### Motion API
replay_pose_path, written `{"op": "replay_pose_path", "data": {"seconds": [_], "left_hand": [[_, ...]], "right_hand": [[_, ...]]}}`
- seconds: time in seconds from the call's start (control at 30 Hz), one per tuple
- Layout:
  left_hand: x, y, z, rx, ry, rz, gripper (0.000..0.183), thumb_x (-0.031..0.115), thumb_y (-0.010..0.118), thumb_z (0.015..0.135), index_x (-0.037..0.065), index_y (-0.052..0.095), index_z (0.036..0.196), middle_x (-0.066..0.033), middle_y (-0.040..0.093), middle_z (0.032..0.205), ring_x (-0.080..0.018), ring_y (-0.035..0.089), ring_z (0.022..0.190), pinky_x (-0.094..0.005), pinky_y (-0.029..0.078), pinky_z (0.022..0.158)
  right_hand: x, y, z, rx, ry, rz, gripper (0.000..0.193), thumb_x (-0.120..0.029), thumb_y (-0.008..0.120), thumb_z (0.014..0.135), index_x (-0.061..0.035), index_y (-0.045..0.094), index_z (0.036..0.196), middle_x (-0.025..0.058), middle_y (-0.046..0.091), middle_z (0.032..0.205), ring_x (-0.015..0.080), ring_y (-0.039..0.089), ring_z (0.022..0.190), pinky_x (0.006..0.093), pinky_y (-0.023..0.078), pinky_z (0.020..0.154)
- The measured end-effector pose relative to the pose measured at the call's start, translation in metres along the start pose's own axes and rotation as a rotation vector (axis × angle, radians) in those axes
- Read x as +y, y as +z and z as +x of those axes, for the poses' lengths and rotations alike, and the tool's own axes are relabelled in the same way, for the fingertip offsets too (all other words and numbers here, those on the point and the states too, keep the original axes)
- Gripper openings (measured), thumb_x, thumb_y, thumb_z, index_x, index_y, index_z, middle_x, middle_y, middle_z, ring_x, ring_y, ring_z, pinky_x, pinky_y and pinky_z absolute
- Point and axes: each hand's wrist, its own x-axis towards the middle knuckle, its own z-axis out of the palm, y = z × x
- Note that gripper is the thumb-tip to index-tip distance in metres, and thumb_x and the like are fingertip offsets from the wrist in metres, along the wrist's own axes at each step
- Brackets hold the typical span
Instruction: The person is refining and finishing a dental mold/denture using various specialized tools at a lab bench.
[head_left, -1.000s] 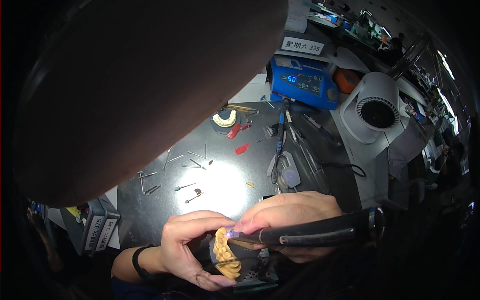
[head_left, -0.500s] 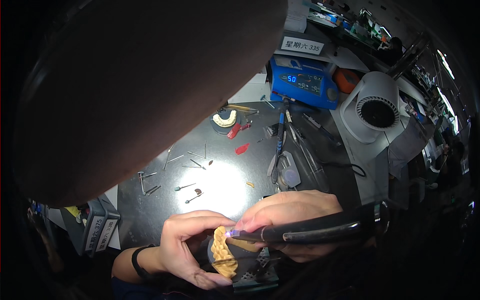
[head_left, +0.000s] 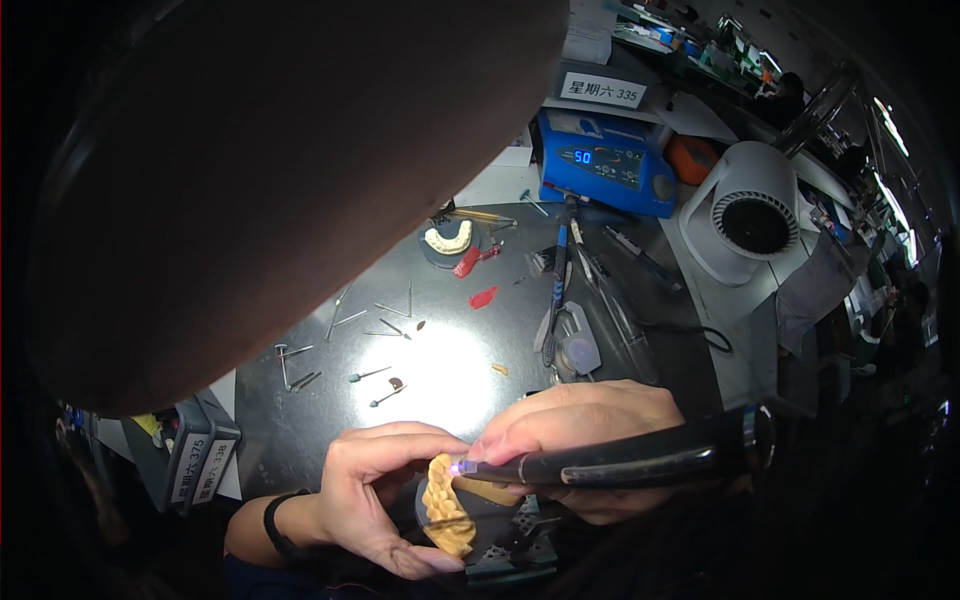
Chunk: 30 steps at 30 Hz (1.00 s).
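Note:
My left hand (head_left: 365,490) grips a yellow dental cast (head_left: 447,515), fingers round its near and far ends, with the row of teeth facing up. A dark round base shows behind the cast. My right hand (head_left: 585,415) is closed round a black pen-shaped light (head_left: 650,455). Its tip glows violet and sits right at the upper end of the cast's teeth; whether it touches cannot be told. A perforated metal articulator plate (head_left: 510,550) lies below the cast, partly in shadow.
On the dark bench lie several small burs (head_left: 390,397), red wax pieces (head_left: 483,298) and a white dental cast (head_left: 450,238). Farther back stand a blue control box (head_left: 605,165) and a white fan (head_left: 735,210). Grey bins (head_left: 205,440) stand left. A large dark shape (head_left: 280,190) covers the upper left.

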Motion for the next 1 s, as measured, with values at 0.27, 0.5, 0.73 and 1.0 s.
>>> {"op": "replay_pose_path", "data": {"seconds": [0.27, 0.5, 0.73, 1.0], "left_hand": [[-0.0008, 0.0012, 0.0006, 0.002, -0.001, -0.037, 0.082, 0.018, 0.1, 0.06, -0.016, 0.06, 0.124, -0.0212, 0.067, 0.116, -0.0207, 0.069, 0.103, -0.0312, 0.055, 0.093], [0.0018, -0.0023, 0.0012, -0.025, -0.006, 0.028, 0.082, 0.019, 0.1, 0.06, -0.016, 0.06, 0.123, -0.0208, 0.067, 0.116, -0.0205, 0.069, 0.103, -0.0315, 0.056, 0.093], [0.0039, -0.0004, 0.0021, -0.015, -0.007, 0.023, 0.081, 0.02, 0.1, 0.061, -0.016, 0.061, 0.123, -0.0212, 0.067, 0.115, -0.0207, 0.069, 0.102, -0.0314, 0.056, 0.092], [0.0077, -0.001, 0.0038, -0.026, -0.012, 0.044, 0.081, 0.02, 0.099, 0.063, -0.016, 0.06, 0.123, -0.0213, 0.067, 0.115, -0.021, 0.069, 0.102, -0.0315, 0.056, 0.092]], "right_hand": [[0.0022, 0.0005, -0.0012, 0.001, -0.021, -0.012, 0.044, 0.006, 0.074, 0.074, 0.0056, 0.065, 0.117, 0.0205, 0.072, 0.105, 0.0347, 0.074, 0.091, 0.0376, 0.059, 0.077], [-0.0022, 0.0016, -0.0026, 0.004, 0.043, 0.01, 0.044, 0.006, 0.075, 0.074, 0.0049, 0.065, 0.116, 0.0194, 0.072, 0.104, 0.0338, 0.074, 0.091, 0.0377, 0.059, 0.076], [-0.0032, 0.0026, -0.0078, -0.005, 0.106, 0.069, 0.045, 0.005, 0.075, 0.073, 0.0047, 0.065, 0.117, 0.0193, 0.072, 0.105, 0.0339, 0.074, 0.091, 0.0375, 0.059, 0.076], [0.0024, 0.0021, -0.0031, 0.017, 0.009, 0.028, 0.044, 0.005, 0.074, 0.073, 0.0049, 0.065, 0.117, 0.0196, 0.072, 0.105, 0.0344, 0.074, 0.091, 0.0381, 0.059, 0.077]]}}
